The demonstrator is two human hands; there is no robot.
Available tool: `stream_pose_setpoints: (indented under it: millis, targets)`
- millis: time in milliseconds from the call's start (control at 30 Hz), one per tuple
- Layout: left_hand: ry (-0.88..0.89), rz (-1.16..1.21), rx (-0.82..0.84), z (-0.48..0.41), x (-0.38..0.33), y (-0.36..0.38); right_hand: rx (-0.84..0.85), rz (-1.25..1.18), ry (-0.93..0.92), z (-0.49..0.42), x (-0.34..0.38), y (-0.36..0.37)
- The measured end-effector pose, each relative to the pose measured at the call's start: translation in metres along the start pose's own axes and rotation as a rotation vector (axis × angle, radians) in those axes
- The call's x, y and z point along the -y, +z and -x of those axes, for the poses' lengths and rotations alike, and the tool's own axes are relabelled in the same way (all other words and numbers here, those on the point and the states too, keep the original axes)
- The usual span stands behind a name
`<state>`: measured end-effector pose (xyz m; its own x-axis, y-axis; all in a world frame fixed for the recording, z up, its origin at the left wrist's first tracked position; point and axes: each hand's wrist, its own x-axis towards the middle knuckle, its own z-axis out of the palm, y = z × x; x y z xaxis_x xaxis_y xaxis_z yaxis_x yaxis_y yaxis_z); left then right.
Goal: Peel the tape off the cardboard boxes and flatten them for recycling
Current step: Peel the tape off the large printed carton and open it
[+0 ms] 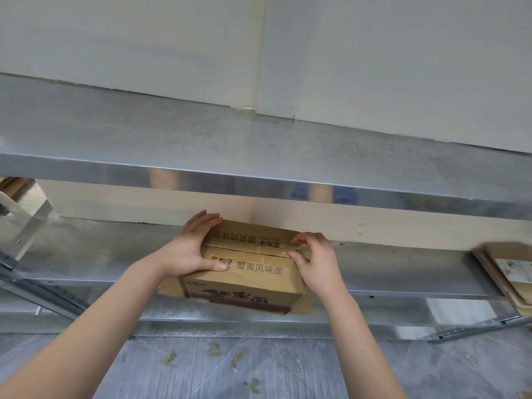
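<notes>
A brown cardboard box (253, 269) with dark printed lettering sits on the lower metal shelf (388, 272), on top of a flat piece of cardboard. Clear tape (244, 249) runs along the seam between its closed top flaps. My left hand (193, 249) grips the box's left end, fingers over the far flap and thumb on the near flap. My right hand (313, 260) is at the right end of the seam, where its fingertips pinch the end of the tape.
An upper metal shelf (259, 145) overhangs the box just above my hands. A stack of flattened cardboard (506, 272) lies at the right end of the lower shelf. Crumpled scraps of tape (213, 351) litter the grey floor. A white wall stands behind.
</notes>
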<state>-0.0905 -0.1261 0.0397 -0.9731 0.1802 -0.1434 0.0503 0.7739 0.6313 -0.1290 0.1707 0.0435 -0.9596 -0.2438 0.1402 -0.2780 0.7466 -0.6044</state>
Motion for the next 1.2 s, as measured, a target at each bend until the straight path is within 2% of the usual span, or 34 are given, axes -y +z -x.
stream_pose_setpoints:
  millis: [167,267,433,567,667,833,1000,1067,1133,1200]
  targets:
    - [0.003,0.019,0.002,-0.001,0.001,0.000,-0.118,-0.080,0.262,0.004,0.006,-0.002]
    - [0.005,0.021,0.003,-0.002,0.001,0.000,-0.124,-0.106,0.327,0.006,0.003,-0.002]
    - [0.002,0.022,0.003,-0.004,0.002,-0.001,-0.262,-0.416,0.420,0.011,0.000,0.007]
    - [0.019,0.026,-0.005,-0.003,0.003,0.000,-0.292,-0.623,0.515,0.017,0.003,0.010]
    - [0.049,0.008,-0.007,0.000,0.004,0.002,-0.334,-0.682,0.524,0.018,0.007,0.007]
    - [0.062,0.011,-0.007,0.002,0.004,0.005,-0.451,-0.517,0.363,0.014,0.016,0.005]
    - [0.041,-0.001,0.033,0.000,0.005,-0.003,-0.350,-0.456,0.199,0.019,0.009,0.002]
    - [0.041,-0.008,0.034,-0.001,0.005,-0.002,-0.289,-0.379,0.195,0.022,0.001,0.000]
    - [0.041,0.004,0.017,-0.001,0.006,0.001,-0.216,-0.348,0.276,0.025,-0.011,0.000]
    - [0.049,0.004,-0.004,-0.001,0.007,0.002,-0.103,-0.436,0.433,0.030,-0.019,0.001]
